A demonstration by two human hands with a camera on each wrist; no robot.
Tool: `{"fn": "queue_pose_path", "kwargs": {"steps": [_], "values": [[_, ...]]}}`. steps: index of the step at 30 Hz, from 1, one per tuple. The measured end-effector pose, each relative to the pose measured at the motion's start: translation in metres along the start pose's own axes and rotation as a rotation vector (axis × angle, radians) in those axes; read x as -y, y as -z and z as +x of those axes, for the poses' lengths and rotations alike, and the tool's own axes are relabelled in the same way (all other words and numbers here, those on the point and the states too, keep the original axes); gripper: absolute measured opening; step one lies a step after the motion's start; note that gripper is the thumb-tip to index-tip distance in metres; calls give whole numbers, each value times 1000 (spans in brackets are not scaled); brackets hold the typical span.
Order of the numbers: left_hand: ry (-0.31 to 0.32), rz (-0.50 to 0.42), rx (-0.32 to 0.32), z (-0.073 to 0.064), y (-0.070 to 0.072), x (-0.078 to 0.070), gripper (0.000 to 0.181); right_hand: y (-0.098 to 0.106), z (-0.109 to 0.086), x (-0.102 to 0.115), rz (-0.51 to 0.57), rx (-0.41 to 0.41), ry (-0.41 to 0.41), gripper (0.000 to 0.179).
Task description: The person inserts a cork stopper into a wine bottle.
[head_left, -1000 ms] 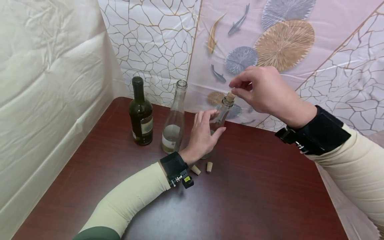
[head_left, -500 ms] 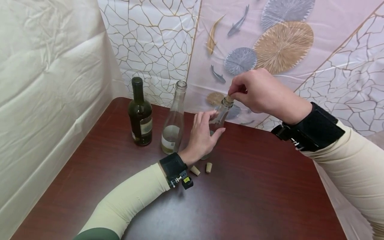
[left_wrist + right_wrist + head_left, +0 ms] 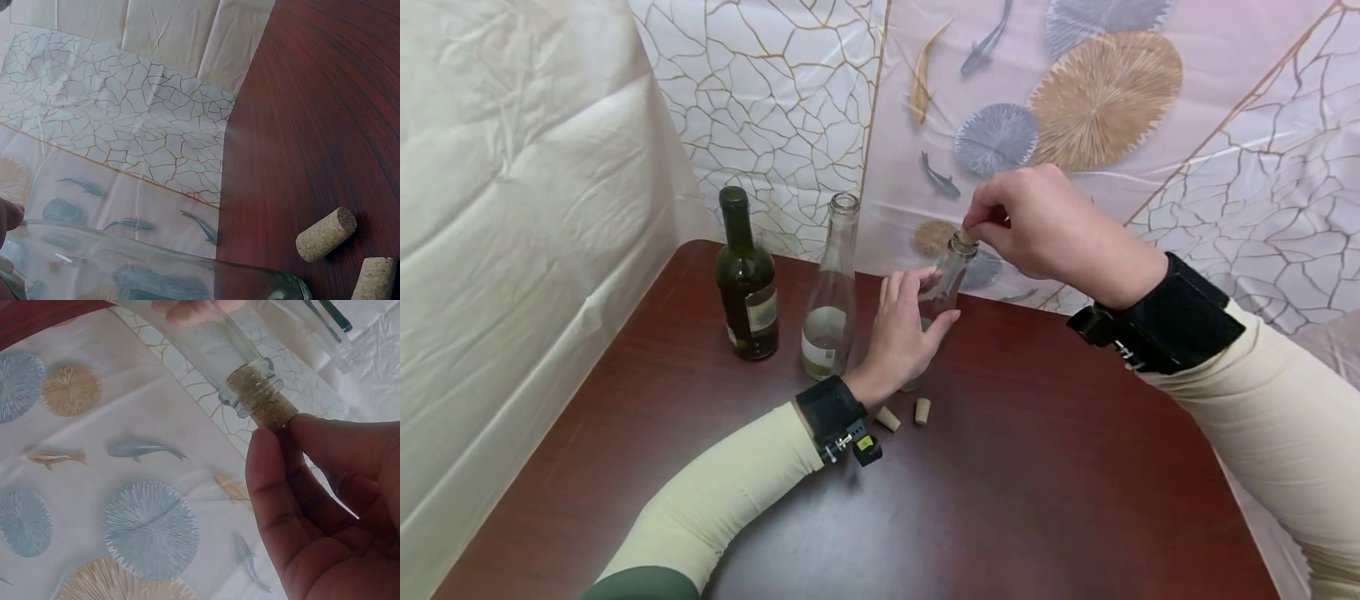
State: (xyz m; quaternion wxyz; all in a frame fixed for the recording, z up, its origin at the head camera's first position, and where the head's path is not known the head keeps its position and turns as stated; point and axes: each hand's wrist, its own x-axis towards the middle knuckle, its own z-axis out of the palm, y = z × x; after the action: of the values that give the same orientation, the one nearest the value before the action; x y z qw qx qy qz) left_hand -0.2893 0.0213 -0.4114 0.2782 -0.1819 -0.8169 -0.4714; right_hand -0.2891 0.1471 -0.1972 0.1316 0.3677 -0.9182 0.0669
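Note:
My left hand grips a clear glass bottle around its body, with the thumb on the near side. Above it, my right hand pinches a cork between thumb and fingertips at the bottle's mouth. In the right wrist view part of the cork sits inside the glass neck, and its outer end sticks out past the rim. Two more corks lie on the table near the bottle's base: one cork on its side, and another cork beside it. The left wrist view shows the bottle's lower end close to them.
A second clear bottle, uncorked and bearing a white label, stands left of my left hand. Further left is a dark green bottle. The brown wooden table meets a patterned cloth behind the bottles.
My right hand has come down and slightly left, and the cork has gone deeper into the bottle's neck. My left hand keeps its hold on the bottle; the head view has shifted slightly.

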Motion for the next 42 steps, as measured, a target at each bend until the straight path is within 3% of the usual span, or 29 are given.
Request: {"fn": "queue_pose_path", "kwargs": {"steps": [11, 17, 21, 25, 29, 32, 38, 42], "values": [[8, 19, -8, 6, 1, 0, 55, 3, 5, 0, -29, 2, 13, 11], [11, 15, 8, 5, 0, 0, 55, -4, 0, 0, -28, -47, -4, 8], [28, 8, 14, 3, -2, 0, 55, -15, -6, -2, 0, -151, 11, 6], [34, 9, 13, 2, -4, 1, 55, -32, -18, -11, 106, -372, 11, 7], [24, 23, 17, 3, -7, 1, 54, -49, -31, -21, 208, -575, -89, 10], [20, 26, 18, 5, -8, 0, 54, -57, -41, -25, 272, -652, -194, 12], [13, 21, 22, 10, -9, -1, 55, -56, -61, -9, 420, -670, -324, 18], [15, 23, 17, 15, -11, 1, 56, -60, -72, -9, 446, -653, -366, 19]]}}
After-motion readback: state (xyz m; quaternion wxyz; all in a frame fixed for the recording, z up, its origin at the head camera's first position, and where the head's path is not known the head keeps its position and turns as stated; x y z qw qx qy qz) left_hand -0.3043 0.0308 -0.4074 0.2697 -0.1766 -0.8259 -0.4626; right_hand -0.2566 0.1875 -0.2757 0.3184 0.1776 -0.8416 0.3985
